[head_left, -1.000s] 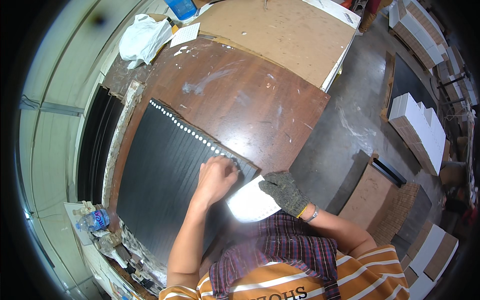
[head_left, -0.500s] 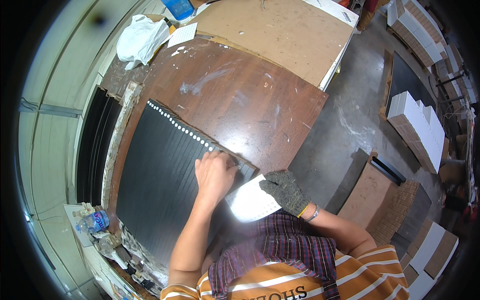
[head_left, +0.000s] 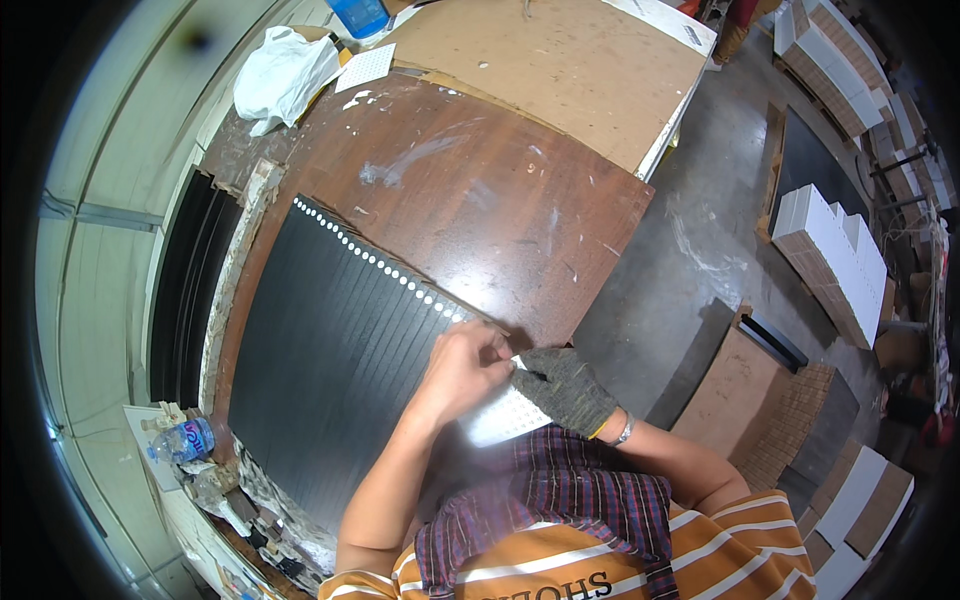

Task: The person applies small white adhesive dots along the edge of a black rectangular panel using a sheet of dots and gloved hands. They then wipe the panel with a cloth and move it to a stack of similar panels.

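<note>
Hands are brought close together: the bare left hand (head_left: 463, 368) is bent at the fingers, its tips gathered near the gloved right hand (head_left: 568, 390) at its 3 o'clock; whether anything is pinched by it cannot be told. By the right hand, a white sticker sheet (head_left: 508, 418) is gripped at its upper corner. With the left hand taken as the clock's centre, the wood-grain tabletop (head_left: 490, 190), scuffed with pale marks, is spread toward 12 o'clock. Black strips (head_left: 310, 330) are laid side by side upon it, mostly at 9 to 10 o'clock. Between 12 and 1, farther off, a brown cardboard sheet (head_left: 560, 70) is seen. At 11, a crumpled white plastic bag (head_left: 285, 78) is set down. The gripped sheet is found between 4 and 5 o'clock, marked with small rounds. White dots (head_left: 372, 259) are lined along the strips' ends, from beside the left fingers out toward 10:30.
</note>
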`<state>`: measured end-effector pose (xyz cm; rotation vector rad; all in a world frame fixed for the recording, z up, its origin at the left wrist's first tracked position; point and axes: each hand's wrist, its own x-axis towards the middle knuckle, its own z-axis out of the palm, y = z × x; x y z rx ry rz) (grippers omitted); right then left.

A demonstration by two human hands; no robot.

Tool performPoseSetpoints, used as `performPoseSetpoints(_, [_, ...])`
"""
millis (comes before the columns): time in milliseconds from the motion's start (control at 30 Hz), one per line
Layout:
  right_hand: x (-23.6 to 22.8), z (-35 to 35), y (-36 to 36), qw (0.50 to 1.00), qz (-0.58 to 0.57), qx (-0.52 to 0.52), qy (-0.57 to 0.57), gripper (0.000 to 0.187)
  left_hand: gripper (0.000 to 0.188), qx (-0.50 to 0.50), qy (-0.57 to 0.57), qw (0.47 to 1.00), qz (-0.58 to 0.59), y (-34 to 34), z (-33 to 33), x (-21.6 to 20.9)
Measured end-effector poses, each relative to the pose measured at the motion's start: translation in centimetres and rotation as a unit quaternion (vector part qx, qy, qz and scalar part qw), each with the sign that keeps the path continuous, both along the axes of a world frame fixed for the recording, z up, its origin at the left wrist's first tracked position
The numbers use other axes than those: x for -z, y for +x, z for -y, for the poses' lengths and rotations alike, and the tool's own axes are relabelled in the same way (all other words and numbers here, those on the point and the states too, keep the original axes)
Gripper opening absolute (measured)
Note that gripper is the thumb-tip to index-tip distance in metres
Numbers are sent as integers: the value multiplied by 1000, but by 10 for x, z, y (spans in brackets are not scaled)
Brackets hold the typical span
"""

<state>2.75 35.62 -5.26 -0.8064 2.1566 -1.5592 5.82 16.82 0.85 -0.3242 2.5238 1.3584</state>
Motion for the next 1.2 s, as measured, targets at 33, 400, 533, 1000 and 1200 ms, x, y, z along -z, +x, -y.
performPoseSetpoints(33, [-1, -1, 1, 1000, -26, -2, 3, 19, 15, -2, 8, 1000, 0, 1, 0, 0])
performPoseSetpoints(400, [6, -8, 4, 988, -122, -60, 71, 20, 14, -7, -1, 1000, -7, 6, -5, 0])
performPoseSetpoints(533, [8, -7, 5, 989, -137, -30, 52, 17, 14, -17, -6, 1000, -20, 6, -5, -1])
performPoseSetpoints(1000, [6, -6, 4, 988, -144, -23, 46, 16, 12, -7, -84, 995, -50, 10, -10, 0])
performPoseSetpoints(1200, [2, -6, 2, 993, -100, -31, 49, 16, 11, -10, -71, 996, -56, 10, -10, 0])
